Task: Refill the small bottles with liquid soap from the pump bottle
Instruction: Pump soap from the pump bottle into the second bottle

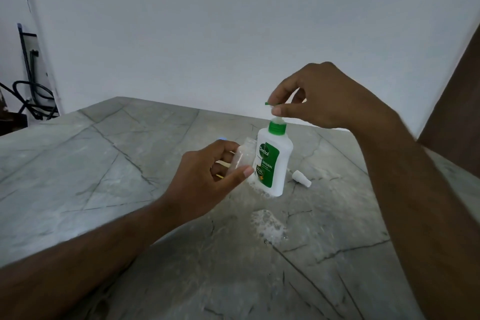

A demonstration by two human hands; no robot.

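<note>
A white pump bottle [276, 161] with a green label and green collar stands upright on the grey stone table [104, 163]. My right hand [319, 96] is above it, pinching its green pump head between thumb and fingers. My left hand [207, 176] grips a small clear bottle [244, 156], tilted and held right against the left side of the pump bottle, its mouth below the nozzle. A small white cap [301, 179] lies on the table just right of the pump bottle.
A patch of white foam or spill [268, 226] lies on the table in front of the pump bottle. A white wall stands behind the table. Black cables and a frame [33, 96] sit at the far left beyond the table edge.
</note>
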